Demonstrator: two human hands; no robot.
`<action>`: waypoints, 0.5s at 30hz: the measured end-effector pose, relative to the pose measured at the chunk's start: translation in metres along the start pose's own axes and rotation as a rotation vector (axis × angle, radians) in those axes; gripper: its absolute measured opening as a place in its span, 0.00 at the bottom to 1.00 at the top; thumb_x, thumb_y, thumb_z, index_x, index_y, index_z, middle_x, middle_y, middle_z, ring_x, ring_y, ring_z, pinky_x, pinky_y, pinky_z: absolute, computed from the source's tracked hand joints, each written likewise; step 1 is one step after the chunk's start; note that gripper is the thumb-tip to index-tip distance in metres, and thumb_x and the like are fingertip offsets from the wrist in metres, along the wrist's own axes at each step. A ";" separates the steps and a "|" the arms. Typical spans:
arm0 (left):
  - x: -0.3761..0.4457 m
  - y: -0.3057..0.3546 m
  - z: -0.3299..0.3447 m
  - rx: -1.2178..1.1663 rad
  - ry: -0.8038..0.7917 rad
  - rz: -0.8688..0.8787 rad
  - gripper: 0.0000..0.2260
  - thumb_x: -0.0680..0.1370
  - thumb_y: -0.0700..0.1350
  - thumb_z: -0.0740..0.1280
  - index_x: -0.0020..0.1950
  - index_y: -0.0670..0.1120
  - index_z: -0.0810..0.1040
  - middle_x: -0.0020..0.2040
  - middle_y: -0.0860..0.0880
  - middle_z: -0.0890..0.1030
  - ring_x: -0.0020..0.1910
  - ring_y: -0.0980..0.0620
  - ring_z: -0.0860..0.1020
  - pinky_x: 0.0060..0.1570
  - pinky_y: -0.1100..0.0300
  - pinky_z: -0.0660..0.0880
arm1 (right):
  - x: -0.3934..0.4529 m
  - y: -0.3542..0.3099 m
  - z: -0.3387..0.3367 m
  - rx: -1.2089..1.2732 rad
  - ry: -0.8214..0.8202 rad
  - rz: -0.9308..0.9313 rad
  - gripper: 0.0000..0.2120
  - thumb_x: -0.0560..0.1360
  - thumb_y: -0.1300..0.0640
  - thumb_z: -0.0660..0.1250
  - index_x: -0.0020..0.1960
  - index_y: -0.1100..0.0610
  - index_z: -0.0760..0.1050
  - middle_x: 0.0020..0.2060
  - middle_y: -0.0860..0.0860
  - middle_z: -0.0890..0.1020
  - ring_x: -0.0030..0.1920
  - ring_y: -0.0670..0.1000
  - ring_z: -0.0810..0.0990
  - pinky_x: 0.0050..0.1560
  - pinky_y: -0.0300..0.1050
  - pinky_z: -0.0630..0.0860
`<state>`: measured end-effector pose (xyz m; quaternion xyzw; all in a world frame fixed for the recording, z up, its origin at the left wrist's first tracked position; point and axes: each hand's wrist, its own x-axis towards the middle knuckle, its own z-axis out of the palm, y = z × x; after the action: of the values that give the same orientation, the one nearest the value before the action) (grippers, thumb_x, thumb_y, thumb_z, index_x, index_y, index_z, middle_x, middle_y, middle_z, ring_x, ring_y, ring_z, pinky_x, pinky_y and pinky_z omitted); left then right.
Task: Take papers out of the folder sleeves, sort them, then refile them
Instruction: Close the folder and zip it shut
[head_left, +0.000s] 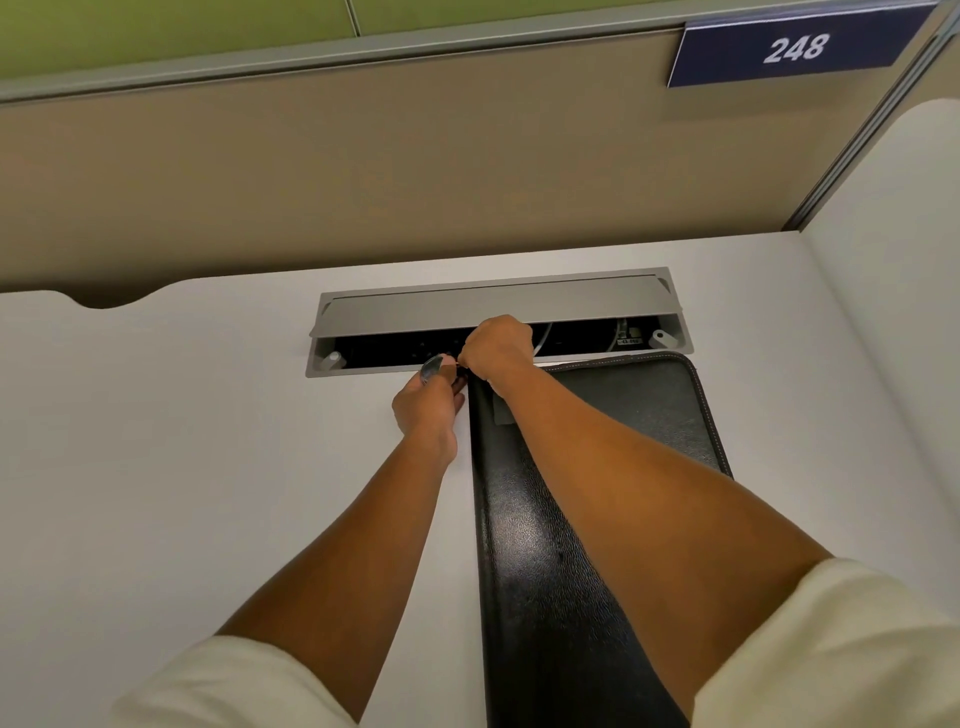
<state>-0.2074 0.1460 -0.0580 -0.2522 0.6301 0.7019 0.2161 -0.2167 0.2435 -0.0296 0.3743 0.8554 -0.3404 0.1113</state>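
Both bare forearms reach straight forward from pale short sleeves, converging until the two hands meet far out in front. The left hand (427, 402) lies back-up with its fingers curled and thumb pointing forward, its grip closed on something small. The right hand (497, 345) sits just beyond it, knuckles up, fingers bunched in a pinching grip.

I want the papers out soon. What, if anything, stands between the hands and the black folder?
Nothing visible does. Both hands are already at the far left corner of the closed black folder: the right hand and the left hand meet there, seemingly at its zipper. No papers show yet.
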 end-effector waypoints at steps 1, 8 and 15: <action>0.001 -0.001 0.000 -0.002 0.004 0.001 0.07 0.77 0.41 0.73 0.55 0.47 0.82 0.52 0.46 0.85 0.50 0.50 0.84 0.50 0.62 0.81 | 0.000 -0.001 -0.002 -0.005 -0.001 0.023 0.13 0.77 0.59 0.64 0.35 0.59 0.68 0.31 0.49 0.69 0.31 0.47 0.69 0.24 0.37 0.59; 0.003 -0.004 0.000 -0.020 0.022 -0.002 0.07 0.77 0.40 0.73 0.54 0.47 0.83 0.50 0.46 0.86 0.49 0.51 0.85 0.51 0.61 0.81 | 0.000 -0.002 0.002 0.199 0.063 0.142 0.07 0.76 0.60 0.68 0.40 0.60 0.72 0.44 0.55 0.77 0.40 0.50 0.77 0.20 0.36 0.61; 0.001 -0.008 0.003 -0.008 0.103 0.038 0.05 0.77 0.41 0.72 0.52 0.46 0.84 0.46 0.46 0.86 0.44 0.52 0.85 0.50 0.59 0.82 | -0.009 0.002 0.002 0.282 0.142 0.119 0.14 0.74 0.62 0.67 0.33 0.58 0.67 0.41 0.55 0.79 0.37 0.50 0.75 0.24 0.37 0.62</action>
<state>-0.2038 0.1503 -0.0644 -0.2766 0.6422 0.6946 0.1690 -0.2092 0.2388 -0.0282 0.4591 0.7813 -0.4225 0.0171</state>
